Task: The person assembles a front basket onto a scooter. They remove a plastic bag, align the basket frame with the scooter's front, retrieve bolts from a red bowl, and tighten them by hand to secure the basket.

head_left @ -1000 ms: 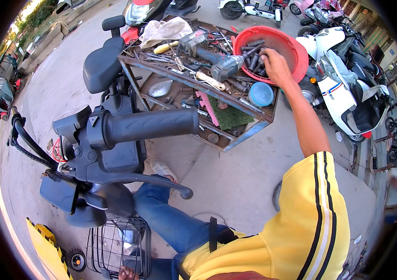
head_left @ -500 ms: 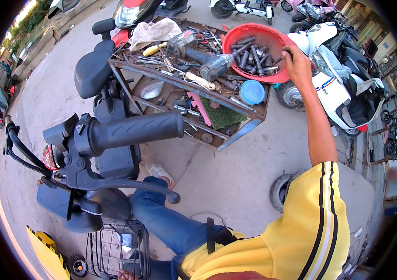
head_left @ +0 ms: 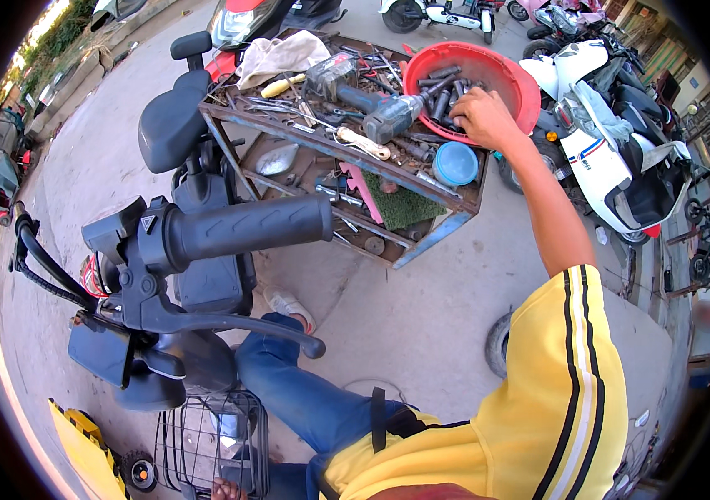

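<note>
My right hand [head_left: 486,118] reaches into a red plastic basin [head_left: 526,87], fingers curled down against the dark impact sockets [head_left: 440,104] heaped in it. Its fingertips are partly hidden, so what they pinch does not show. The basin stands on the right end of a rusty metal tool cart [head_left: 330,142]. Low in the view, my left hand [head_left: 225,490] shows only in part, fingers bent, by a black wire basket [head_left: 209,437]; anything it holds is hidden.
A cordless impact wrench [head_left: 371,104], a screwdriver [head_left: 282,85], a cloth [head_left: 281,58] and a blue-lidded tub [head_left: 453,163] lie on the cart. An electric bike's handlebar grip [head_left: 250,232] juts in front of me. Parked white scooters [head_left: 601,167] stand right; a tyre [head_left: 498,343] lies on the ground.
My right hand has moved left and slightly down from the basin's right rim, onto the sockets inside. The left hand stays by the basket. The view has shifted slightly.
</note>
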The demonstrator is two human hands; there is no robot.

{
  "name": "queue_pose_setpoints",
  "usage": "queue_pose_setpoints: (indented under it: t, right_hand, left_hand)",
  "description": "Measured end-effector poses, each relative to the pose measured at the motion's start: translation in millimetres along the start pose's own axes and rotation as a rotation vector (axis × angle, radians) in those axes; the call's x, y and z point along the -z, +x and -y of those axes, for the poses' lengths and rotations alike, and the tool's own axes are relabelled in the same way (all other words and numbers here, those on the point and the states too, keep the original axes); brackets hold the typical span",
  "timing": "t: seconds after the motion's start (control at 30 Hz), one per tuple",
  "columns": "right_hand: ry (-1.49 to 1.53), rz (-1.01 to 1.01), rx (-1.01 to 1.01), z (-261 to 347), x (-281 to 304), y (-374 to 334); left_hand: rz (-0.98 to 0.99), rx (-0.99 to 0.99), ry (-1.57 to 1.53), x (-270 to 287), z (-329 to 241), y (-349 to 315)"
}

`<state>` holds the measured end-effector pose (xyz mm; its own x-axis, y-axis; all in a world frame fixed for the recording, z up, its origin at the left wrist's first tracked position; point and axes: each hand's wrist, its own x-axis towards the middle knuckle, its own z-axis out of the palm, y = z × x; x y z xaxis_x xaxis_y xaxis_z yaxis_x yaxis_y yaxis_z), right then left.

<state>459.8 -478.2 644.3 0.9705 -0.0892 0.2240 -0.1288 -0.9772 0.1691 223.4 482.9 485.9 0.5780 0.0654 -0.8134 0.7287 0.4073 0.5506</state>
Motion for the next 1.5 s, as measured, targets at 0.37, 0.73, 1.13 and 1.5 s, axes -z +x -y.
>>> queue_pose_setpoints:
  t: [0.37,0.73,1.13,1.5]
  right_hand:
    - [-0.326,0.024,-0.309,-12,-7,-2]
    - [-0.032,0.179,-0.291,-22,-32,31]
    - [-0.114,-0.293,-0.339,-23,-9,-3]
    - [-0.291,-0.137,-0.597,-22,-6,10]
  left_hand:
    - [0.002,0.011,0.012,-1,-3,-6]
    - [0.008,0.024,0.042,-3,-10,-4]
    - [0.002,-0.006,0.028,-10,-8,-10]
    - [-0.024,-0.039,0.0,-10,-5,-15]
